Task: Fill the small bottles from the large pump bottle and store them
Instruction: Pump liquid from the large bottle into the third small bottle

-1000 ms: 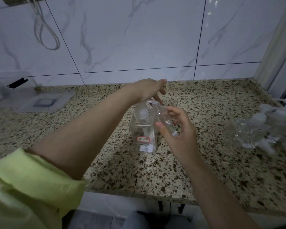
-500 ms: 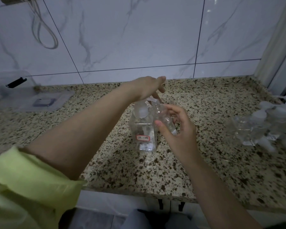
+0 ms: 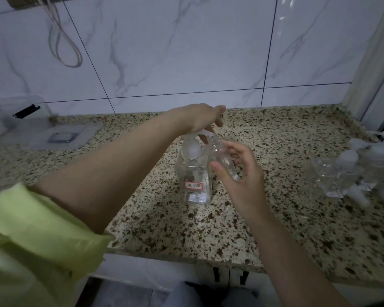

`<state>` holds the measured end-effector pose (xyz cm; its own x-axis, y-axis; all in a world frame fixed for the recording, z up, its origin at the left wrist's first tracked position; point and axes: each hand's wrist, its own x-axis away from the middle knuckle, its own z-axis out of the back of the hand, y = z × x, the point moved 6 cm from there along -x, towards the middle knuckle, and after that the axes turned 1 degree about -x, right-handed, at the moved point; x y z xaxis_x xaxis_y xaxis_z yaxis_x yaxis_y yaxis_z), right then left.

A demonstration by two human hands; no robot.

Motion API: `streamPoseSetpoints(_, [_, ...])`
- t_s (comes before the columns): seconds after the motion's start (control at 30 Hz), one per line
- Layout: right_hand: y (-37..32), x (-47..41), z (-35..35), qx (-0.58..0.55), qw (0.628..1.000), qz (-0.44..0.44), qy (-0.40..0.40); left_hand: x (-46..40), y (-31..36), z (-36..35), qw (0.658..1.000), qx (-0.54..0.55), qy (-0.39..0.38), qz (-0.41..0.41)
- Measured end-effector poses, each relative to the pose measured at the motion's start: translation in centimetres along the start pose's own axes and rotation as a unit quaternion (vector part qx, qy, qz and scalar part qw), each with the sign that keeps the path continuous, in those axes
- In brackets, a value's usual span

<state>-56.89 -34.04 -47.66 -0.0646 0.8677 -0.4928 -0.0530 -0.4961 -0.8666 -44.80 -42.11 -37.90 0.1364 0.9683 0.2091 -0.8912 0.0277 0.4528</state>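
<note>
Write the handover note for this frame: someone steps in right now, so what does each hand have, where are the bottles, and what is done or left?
Left hand: on top of the large pump bottle, fingers on the pump head.
Right hand: grips a small bottle, tilted with its mouth at the pump spout.
The pump bottle stands upright mid-countertop.
Other small bottles are clustered at the right, several capped; whether they are filled cannot be told.
A clear storage box sits at the back left.
Done: bottle lined up for filling.
Left: finish pumping, cap it, fill any empties, store all.
</note>
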Motion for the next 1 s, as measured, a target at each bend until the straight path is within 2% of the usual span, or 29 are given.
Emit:
streamPoseSetpoints(0.17, [0.09,-0.14,-0.03,0.011,1.0,0.02,-0.001,-0.36,-0.57,-0.61,0.999,-0.033,-0.002,0.009])
streamPoseSetpoints(0.5, [0.05,0.06,0.05,0.01,1.0,0.014,-0.004,-0.37,-0.49,-0.41,1.0,-0.011,0.021,-0.008])
streamPoseSetpoints(0.67, [-0.19,0.16,0.02,0.002,1.0,0.008,-0.007,-0.34,-0.38,-0.35,0.999,-0.032,0.001,0.004])
streamPoseSetpoints(1.0, [-0.23,0.06,-0.02,-0.012,1.0,0.013,-0.007,-0.39,-0.74,-0.36,1.0,0.007,0.021,0.003])
